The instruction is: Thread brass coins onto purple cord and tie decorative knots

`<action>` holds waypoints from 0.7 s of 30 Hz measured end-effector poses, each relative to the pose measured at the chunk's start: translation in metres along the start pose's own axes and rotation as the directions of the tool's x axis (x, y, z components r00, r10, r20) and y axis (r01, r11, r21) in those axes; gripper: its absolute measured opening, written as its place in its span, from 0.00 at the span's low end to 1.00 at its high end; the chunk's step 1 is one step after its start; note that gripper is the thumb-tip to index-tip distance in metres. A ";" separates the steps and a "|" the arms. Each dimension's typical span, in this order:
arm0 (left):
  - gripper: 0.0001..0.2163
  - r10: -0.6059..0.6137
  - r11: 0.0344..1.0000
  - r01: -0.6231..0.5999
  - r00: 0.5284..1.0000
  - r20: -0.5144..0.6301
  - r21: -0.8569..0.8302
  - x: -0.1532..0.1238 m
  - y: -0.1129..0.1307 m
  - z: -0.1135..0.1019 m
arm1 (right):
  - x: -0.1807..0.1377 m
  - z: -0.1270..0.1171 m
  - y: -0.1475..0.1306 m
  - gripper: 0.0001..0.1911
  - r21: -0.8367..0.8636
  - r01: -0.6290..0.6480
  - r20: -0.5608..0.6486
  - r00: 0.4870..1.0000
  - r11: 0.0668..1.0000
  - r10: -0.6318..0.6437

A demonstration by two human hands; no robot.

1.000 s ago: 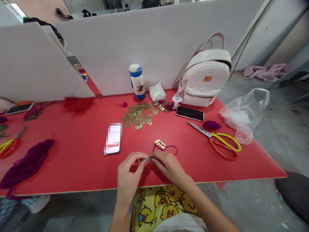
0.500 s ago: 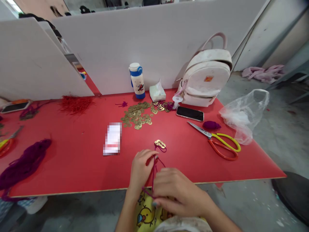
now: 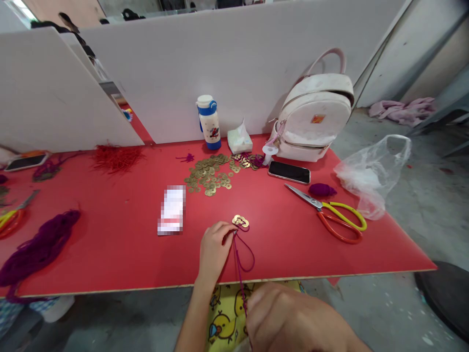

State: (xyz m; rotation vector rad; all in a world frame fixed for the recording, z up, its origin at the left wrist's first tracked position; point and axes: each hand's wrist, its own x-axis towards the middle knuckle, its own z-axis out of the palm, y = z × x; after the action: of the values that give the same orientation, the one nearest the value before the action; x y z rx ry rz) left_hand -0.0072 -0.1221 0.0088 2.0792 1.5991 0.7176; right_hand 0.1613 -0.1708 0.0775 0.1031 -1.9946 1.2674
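Observation:
My left hand point(image 3: 217, 246) rests over the red table near its front edge, thumb and fingertips pinched on a purple cord point(image 3: 252, 256). Just beyond those fingertips lie a few brass coins point(image 3: 241, 221) with holes, threaded by the cord. From the pinch, one loop of cord bulges to the right and a strand runs down past the table edge. Low in the view, my right hand point(image 3: 284, 315) is closed around that strand, above a yellow cloth with chick prints point(image 3: 223, 326); its fingertips are hidden.
Loose brass coins point(image 3: 207, 173) are heaped farther back. Scissors point(image 3: 322, 210), a phone point(image 3: 289, 172) and a plastic bag point(image 3: 373, 176) lie right, near a white backpack point(image 3: 313, 117). A bottle point(image 3: 208, 122) and tissue pack point(image 3: 239, 139) stand behind. Purple yarn point(image 3: 40, 247) lies left.
My right hand has moved down and toward my body, drawing the cord strand over the table edge. A loop now shows beside my left hand, which has barely moved.

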 end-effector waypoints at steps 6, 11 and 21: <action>0.09 0.017 1.000 -0.017 1.000 -0.013 -0.025 -0.002 -0.003 -0.002 | -0.004 -0.005 -0.009 0.24 0.095 -0.070 -0.078 0.994 0.993 0.077; 0.12 0.025 0.998 -0.029 0.997 -0.071 -0.054 -0.004 -0.003 -0.010 | -0.009 -0.024 -0.022 0.24 0.059 -0.196 -0.098 0.975 0.979 0.201; 0.08 0.171 0.982 -0.168 0.985 -0.037 0.082 -0.005 -0.009 -0.006 | -0.012 -0.025 -0.020 0.24 0.017 -0.265 -0.181 0.947 0.964 0.264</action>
State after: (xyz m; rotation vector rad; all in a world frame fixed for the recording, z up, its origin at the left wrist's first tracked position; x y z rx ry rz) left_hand -0.0186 -0.1244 0.0069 2.2931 1.5084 0.7733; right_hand 0.1924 -0.1651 0.0905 -0.2849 -1.8991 1.3827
